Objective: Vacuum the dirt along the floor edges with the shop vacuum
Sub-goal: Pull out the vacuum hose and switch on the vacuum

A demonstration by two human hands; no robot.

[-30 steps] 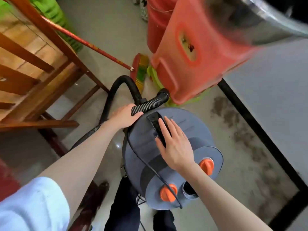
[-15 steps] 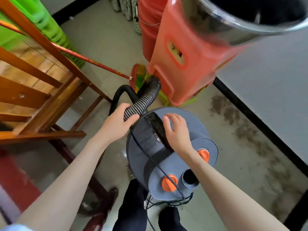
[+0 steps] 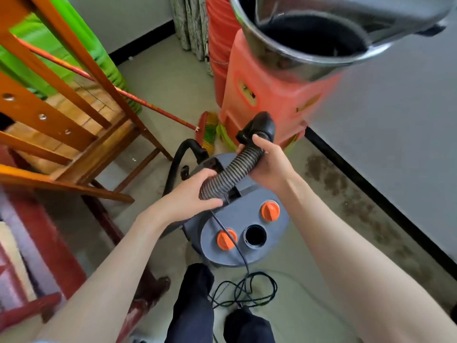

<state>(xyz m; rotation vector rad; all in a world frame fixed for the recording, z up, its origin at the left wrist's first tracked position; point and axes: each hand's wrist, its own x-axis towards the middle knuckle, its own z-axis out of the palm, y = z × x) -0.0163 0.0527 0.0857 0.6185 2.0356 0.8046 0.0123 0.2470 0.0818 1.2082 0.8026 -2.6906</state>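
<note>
Nearest me, the power cord [image 3: 243,290] lies in a loose tangle on the floor [image 3: 309,293] just in front of my legs, and one strand runs up over the grey lid of the shop vacuum [image 3: 237,219]. The lid faces me with two orange knobs and an open round port between them. I judge that port is where the hose should plug in, so the machine is not ready to suck yet.

Above the lid I hold the ribbed hose [image 3: 231,170] with both hands. My left hand [image 3: 190,198] is curled around its lower part, close to the lid. My right hand [image 3: 268,164] is wrapped around it higher up, just below the black cuff [image 3: 259,126] at its end. Held at two points like this, the hose stays off the lid and I can aim the cuff.

To the right, dark dirt [image 3: 346,194] spreads along the black skirting, well apart from the vacuum.

Farther off stand an orange stool [image 3: 269,100] with a steel tub [image 3: 309,43] on it, a broom [image 3: 209,128] and, at left, a wooden chair [image 3: 74,115].
</note>
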